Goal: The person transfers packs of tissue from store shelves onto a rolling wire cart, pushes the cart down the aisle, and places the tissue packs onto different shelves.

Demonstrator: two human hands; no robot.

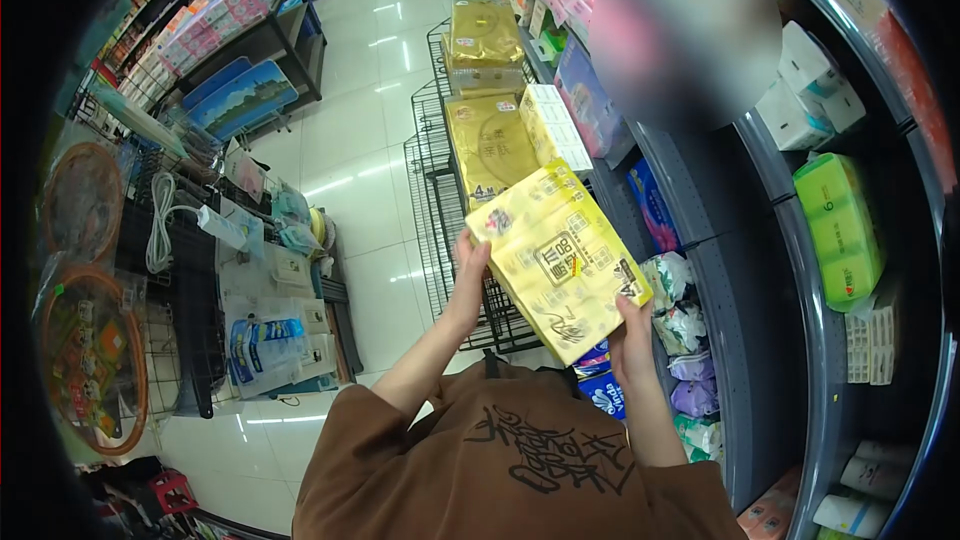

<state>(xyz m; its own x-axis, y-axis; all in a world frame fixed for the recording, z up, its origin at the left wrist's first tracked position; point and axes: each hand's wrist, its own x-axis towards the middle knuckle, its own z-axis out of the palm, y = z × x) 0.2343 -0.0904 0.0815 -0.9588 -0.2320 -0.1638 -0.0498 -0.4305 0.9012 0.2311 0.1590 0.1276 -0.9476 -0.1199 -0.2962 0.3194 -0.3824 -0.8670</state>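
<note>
A yellow plastic-wrapped tissue pack point(560, 265) with dark printed characters is held up in front of my chest, tilted. My left hand point(471, 265) grips its left edge, and my right hand point(631, 335) grips the lower right corner. The fingers are partly hidden under the pack. Just beyond it, gold tissue packs point(488, 140) lie in a black wire basket rack point(430, 190). Beside them stands a white and yellow pack point(556, 125).
Grey shelves point(690, 190) run along my right, with a green tissue pack point(838, 230) and white packs point(810, 90). On the left are a hanging display with a white cable point(163, 225) and blue bags point(265, 348). A tiled aisle point(370, 170) runs between. A round blur covers the upper right.
</note>
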